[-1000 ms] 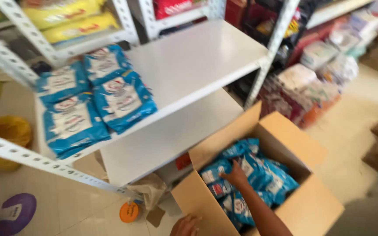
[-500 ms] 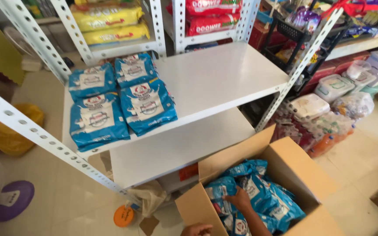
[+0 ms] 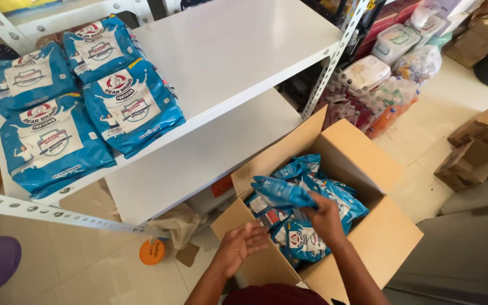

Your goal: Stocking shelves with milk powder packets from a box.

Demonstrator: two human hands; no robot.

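While four blue packs [image 3: 80, 107] already lie flat on the white shelf [image 3: 244, 51] in the upper left of the frame, many more sit in the open cardboard box [image 3: 368, 226] at the lower right. The right hand [image 3: 324, 217] has its grip pinched on one blue pack [image 3: 282, 192], lifted just above the pile. The left hand [image 3: 241, 245] is spread and holds nothing, beside the box's near wall. I think most of the shelf is yet to fill.

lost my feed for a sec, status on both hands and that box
Right hand gripping a blue pouch over the cardboard box. Left hand open at box's near edge. Nothing in the way.
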